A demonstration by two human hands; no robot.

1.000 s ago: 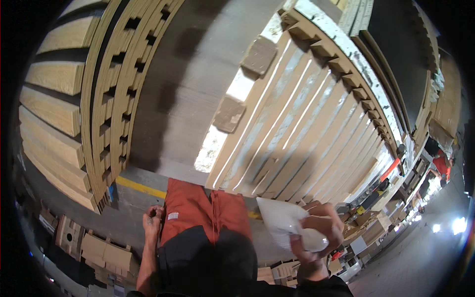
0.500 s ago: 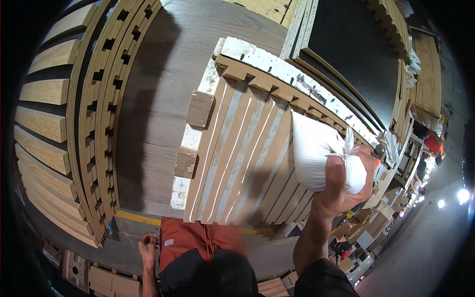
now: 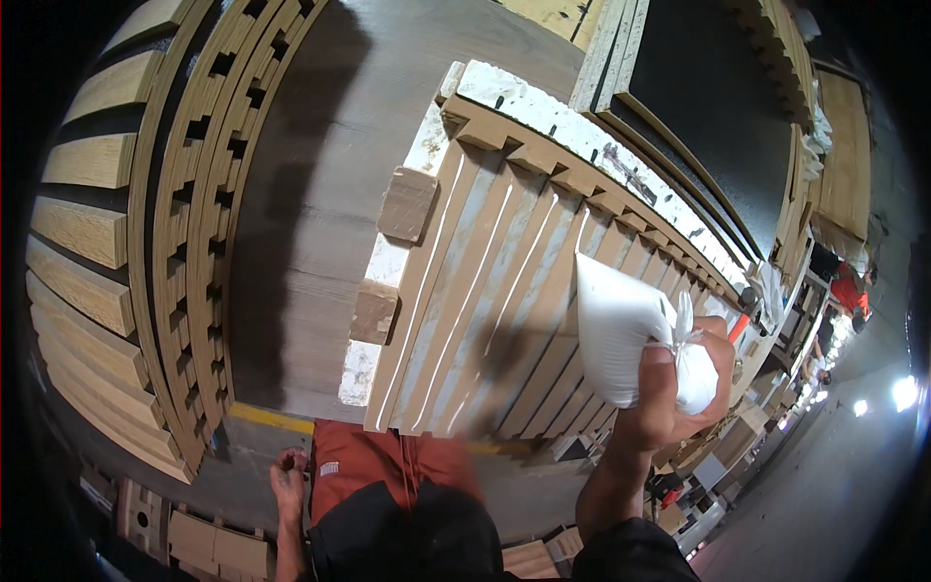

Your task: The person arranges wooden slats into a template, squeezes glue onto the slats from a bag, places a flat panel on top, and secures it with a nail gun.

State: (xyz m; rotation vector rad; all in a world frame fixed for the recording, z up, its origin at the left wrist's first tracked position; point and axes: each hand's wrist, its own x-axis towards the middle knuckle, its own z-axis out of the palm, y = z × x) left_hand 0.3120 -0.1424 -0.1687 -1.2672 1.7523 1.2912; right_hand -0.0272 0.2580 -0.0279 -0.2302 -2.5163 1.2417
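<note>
A grey wood-grain tabletop (image 3: 325, 184) bears brown slats (image 3: 531, 247) beside stacked slatted panels (image 3: 85, 233).

Worn on the head, the left of two side-by-side fisheye cameras looks steeply down and forward, upright. Red trousers (image 3: 364, 470) show low in its view, a slatted panel (image 3: 529, 306) sits close at mid-view, and distant floor (image 3: 800, 485) stretches away rightward; straight edges bend.
</note>
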